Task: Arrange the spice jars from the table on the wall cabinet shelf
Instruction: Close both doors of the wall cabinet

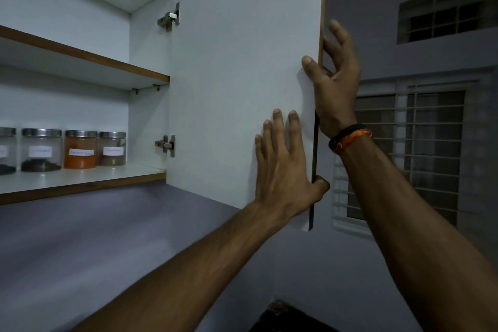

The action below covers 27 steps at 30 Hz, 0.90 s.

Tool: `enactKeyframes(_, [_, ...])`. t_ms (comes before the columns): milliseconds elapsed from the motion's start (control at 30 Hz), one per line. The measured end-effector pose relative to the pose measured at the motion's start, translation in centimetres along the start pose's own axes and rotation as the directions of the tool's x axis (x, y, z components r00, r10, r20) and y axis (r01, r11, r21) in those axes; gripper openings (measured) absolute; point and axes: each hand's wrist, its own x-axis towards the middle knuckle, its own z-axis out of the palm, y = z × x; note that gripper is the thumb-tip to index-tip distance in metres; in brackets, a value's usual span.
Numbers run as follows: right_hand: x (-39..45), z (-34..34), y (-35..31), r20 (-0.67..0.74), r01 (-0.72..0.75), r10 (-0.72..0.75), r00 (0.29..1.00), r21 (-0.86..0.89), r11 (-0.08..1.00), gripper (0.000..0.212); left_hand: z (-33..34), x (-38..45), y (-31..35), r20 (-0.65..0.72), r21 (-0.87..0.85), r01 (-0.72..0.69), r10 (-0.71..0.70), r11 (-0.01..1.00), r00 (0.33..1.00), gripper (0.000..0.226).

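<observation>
1. Door [242,83]: your left hand [285,167] lies flat on its inner face, fingers straight, thumb hooked round the edge.
2. Your right hand [334,80] clasps that edge higher up.
3. Spice jars [80,149]: lined up on the cabinet's bottom shelf [89,179].

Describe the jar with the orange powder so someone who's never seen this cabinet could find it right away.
Look inside the open wall cabinet, on the lowest shelf, where a row of clear, steel-lidded spice jars stands. The orange powder jar is second from the right, between a brown powder jar and a jar of dark seeds. It alone holds bright orange contents.
</observation>
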Motion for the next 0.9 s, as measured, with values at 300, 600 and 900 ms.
enactKeyframes(300, [-3.1, 5.0, -5.2, 0.178, -0.207, 0.147, 0.973, 0.397, 0.894, 0.037, -7.4, -4.4, -2.1, -0.074, -0.089, -0.038, 0.031, 0.995, 0.997, 0.119])
enactKeyframes(600, [-5.8, 12.1, -10.6, 0.292, -0.164, 0.043, 0.955, 0.405, 0.899, 0.063, -17.2, -8.8, -5.2, -0.082, -0.184, 0.011, -0.026, 0.983, 0.996, 0.108])
enactKeyframes(900, [-8.7, 20.6, -13.6, 0.341, -0.083, -0.038, 0.939, 0.333, 0.939, 0.074, -24.7, -12.7, -10.2, -0.213, -0.199, 0.146, -0.189, 0.969, 0.959, 0.091])
